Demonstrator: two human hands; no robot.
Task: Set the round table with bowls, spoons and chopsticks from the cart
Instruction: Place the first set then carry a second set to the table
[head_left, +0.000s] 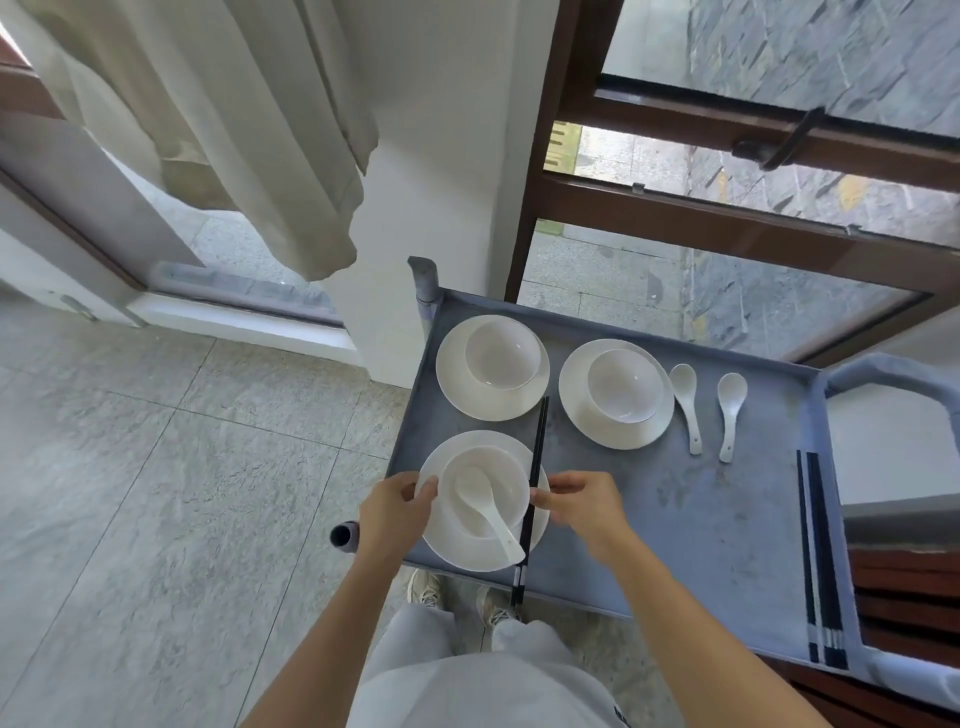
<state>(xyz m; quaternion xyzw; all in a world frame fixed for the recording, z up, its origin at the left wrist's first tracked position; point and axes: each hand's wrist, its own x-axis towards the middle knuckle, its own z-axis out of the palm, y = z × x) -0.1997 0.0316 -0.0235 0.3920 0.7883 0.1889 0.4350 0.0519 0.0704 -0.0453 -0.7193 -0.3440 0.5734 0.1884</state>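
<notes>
Chopsticks (534, 483), laid loose across the plate (470, 553) gripped at its rim by left hand (396, 512) and right hand (581, 503), could be tipped off if tilted.

Looks like a restaurant or private dining room. I stand at a grey service cart (727, 519) loaded with matching white bowls on plates (492, 369), spoons, chopsticks. Grey stone floor tiles (156, 467), cream curtain (208, 104), dark wood-framed window (727, 218) onto paved ground.
</notes>
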